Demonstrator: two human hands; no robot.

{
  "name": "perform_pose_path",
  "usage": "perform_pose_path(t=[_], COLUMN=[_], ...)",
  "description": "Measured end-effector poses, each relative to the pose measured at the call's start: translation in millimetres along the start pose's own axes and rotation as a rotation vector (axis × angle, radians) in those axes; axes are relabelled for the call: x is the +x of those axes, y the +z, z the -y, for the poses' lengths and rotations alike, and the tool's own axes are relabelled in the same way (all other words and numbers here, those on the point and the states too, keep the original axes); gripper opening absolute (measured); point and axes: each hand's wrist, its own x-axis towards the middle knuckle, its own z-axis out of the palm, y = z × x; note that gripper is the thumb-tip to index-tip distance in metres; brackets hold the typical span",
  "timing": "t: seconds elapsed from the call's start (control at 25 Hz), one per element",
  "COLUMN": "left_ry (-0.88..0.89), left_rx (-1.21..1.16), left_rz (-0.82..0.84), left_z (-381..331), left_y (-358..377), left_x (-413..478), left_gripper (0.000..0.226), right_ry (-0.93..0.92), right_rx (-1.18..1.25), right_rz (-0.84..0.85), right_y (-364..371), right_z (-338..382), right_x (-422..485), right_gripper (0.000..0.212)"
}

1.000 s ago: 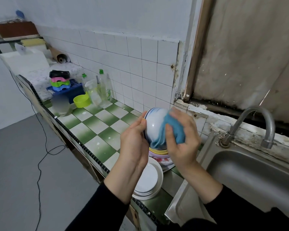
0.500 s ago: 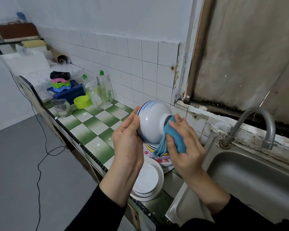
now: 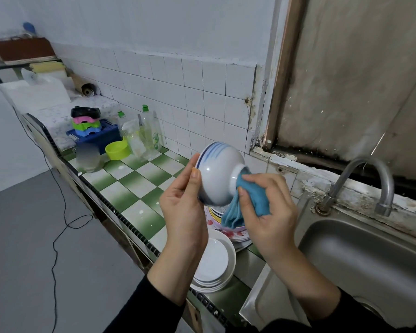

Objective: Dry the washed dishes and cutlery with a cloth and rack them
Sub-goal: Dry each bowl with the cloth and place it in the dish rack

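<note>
A white bowl [image 3: 217, 174] with blue stripes near its rim is held on its side above the counter, foot pointing right. My left hand [image 3: 185, 205] grips its rim, thumb along the edge. My right hand [image 3: 267, 210] holds a blue cloth [image 3: 250, 203] bunched against the bowl's foot, with a tail hanging down. Below lie a stack of white plates [image 3: 214, 260] and a pile of patterned dishes [image 3: 231, 231], partly hidden by the cloth and hands.
A steel sink [image 3: 360, 258] with a curved tap [image 3: 360, 181] lies to the right. On the green-and-white checked counter [image 3: 130, 188] stand a glass jar [image 3: 88, 157], a lime bowl [image 3: 117, 150], detergent bottles [image 3: 149, 133] and a blue rack [image 3: 99, 138] holding coloured bowls. A black cable [image 3: 58, 231] crosses the floor.
The bowl has turned so its outside and foot face me. The cloth has moved from over the bowl's body to its foot, and my right hand has shifted right and down.
</note>
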Motion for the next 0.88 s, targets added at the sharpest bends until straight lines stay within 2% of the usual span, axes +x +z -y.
perform_pose_path(t=[0.08,0.24,0.28,0.44,0.64,0.8,0.88], left_ry=[0.008,-0.064,-0.066,-0.063,-0.13,-0.104,-0.12], left_rx=[0.021,0.007,-0.013,-0.019,0.042,0.036,0.029], left_rz=[0.013,0.039,0.033,0.002,0.049,-0.035,-0.038], left_z=[-3.3,2.8,2.2,-6.5,5.9,4.7,5.2], left_y=[-2.8,2.5,3.2,-2.9,0.9,-4.5,-5.4], left_x=[5.9,0.7,0.4,12.4,5.7,9.0,8.6], left_gripper=[0.022,0.025,0.024,0.022,0.024,0.023,0.023], right_ry=[-0.089,0.018,0.002,-0.166,0.006,-0.03,0.0], right_rx=[-0.027,-0.07,-0.075,-0.087,-0.134,-0.079,-0.089], right_rz=[0.076,-0.094,-0.092,0.081,-0.041,0.144,0.175], right_y=[-5.7,0.2,2.4,-6.3,-3.2,-3.4,-6.2], right_z=[-4.2,-1.3,1.0,-6.5,-8.1,-6.5,-11.1], right_x=[0.0,9.7,8.6,-1.8,14.7,0.6,-1.9], right_gripper=[0.018,0.018,0.018,0.018,0.017,0.016,0.015])
